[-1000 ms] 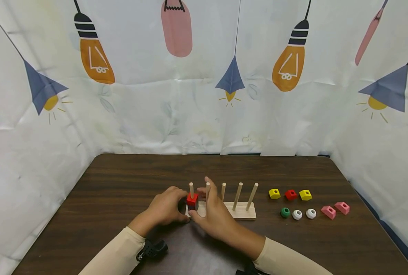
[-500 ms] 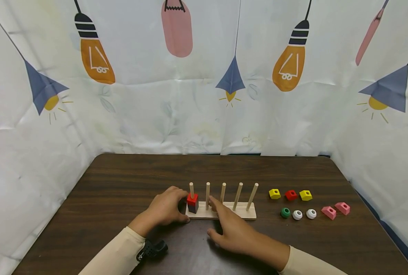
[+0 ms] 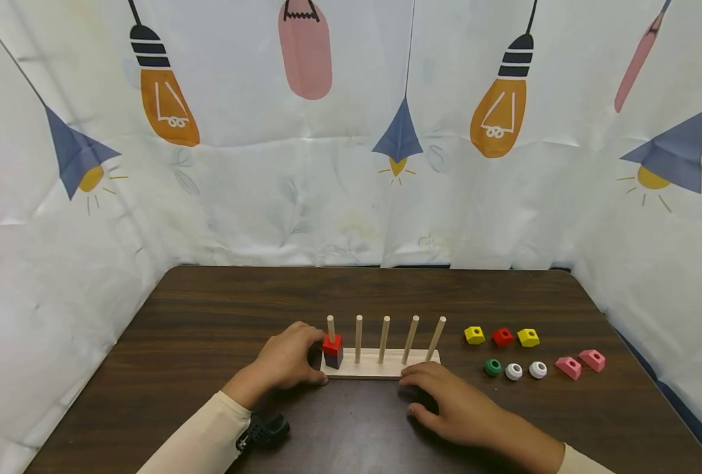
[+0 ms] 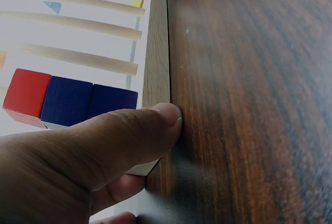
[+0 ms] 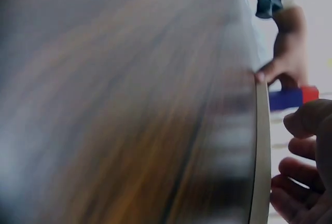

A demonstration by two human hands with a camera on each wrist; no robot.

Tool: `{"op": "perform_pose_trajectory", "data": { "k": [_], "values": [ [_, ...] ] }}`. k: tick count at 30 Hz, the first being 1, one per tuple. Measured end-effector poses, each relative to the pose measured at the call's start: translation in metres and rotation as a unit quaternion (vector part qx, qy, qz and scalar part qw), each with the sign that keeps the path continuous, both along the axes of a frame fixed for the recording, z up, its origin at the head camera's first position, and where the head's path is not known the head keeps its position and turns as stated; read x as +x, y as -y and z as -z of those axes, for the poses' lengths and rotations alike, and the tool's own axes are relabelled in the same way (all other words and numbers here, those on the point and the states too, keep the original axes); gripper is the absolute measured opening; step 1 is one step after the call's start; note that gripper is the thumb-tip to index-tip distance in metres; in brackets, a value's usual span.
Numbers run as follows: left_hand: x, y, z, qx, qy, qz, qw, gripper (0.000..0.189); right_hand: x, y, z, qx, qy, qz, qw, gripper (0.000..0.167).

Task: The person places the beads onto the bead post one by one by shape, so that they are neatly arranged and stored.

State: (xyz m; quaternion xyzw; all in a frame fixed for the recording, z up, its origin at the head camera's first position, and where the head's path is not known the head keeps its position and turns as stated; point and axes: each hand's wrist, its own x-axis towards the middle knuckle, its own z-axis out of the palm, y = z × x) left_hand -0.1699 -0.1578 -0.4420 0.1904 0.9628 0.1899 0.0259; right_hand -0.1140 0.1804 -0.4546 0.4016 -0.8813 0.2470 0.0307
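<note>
A wooden peg board (image 3: 356, 373) with several upright pegs lies on the table. Its leftmost peg carries a red block (image 3: 332, 343) above two dark blue blocks (image 4: 67, 99), which show best in the left wrist view. My left hand (image 3: 285, 357) grips the board's left end, its thumb (image 4: 155, 123) pressed along the front edge and its other fingers partly hidden behind. Near the board's right front corner is my right hand (image 3: 457, 405), fingers relaxed and holding nothing. Its fingertips overlap the board's front edge in the head view.
Right of the board, two yellow blocks (image 3: 474, 336) flank a red block (image 3: 502, 338). Nearer me lie a green bead (image 3: 493, 368), two white beads (image 3: 513, 372) and two pink blocks (image 3: 568, 368). The dark wooden table (image 3: 238, 296) backs onto a printed curtain (image 3: 303, 197).
My right hand has left the red block's side and moved right and toward me, to the board's right end. The left hand keeps its hold on the board's left end.
</note>
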Motion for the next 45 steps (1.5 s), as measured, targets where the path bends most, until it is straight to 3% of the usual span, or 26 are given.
{"op": "perform_pose_trajectory", "data": {
  "k": [6,11,16,19,27,33,45],
  "values": [
    [0.000,0.000,0.001,0.001,0.000,0.001,1.0000,0.059,-0.002,-0.030,-0.002,0.000,-0.009,0.028,0.9996,0.034],
    [0.000,0.001,0.000,0.001,0.001,0.000,1.0000,0.060,-0.008,-0.054,0.000,-0.004,-0.078,0.060,0.9951,0.040],
    [0.000,0.000,0.000,0.000,0.002,-0.001,1.0000,0.061,-0.014,-0.076,-0.005,0.008,-0.138,0.124,0.9825,0.042],
    [0.000,0.000,0.000,0.000,0.002,0.000,1.0000,0.062,-0.016,-0.088,-0.010,0.024,-0.139,0.162,0.9767,0.040],
    [0.000,0.000,0.000,0.000,0.000,0.001,1.0000,0.062,-0.019,-0.113,-0.012,0.074,-0.087,0.224,0.9678,0.042],
    [0.000,0.001,-0.001,0.000,0.004,-0.001,1.0000,0.063,-0.020,-0.118,-0.008,0.076,-0.073,0.227,0.9681,0.033],
    [0.001,0.000,-0.001,0.001,0.005,0.001,1.0000,0.064,-0.027,-0.108,-0.007,0.069,-0.091,0.210,0.9710,0.031]
  ]
}}
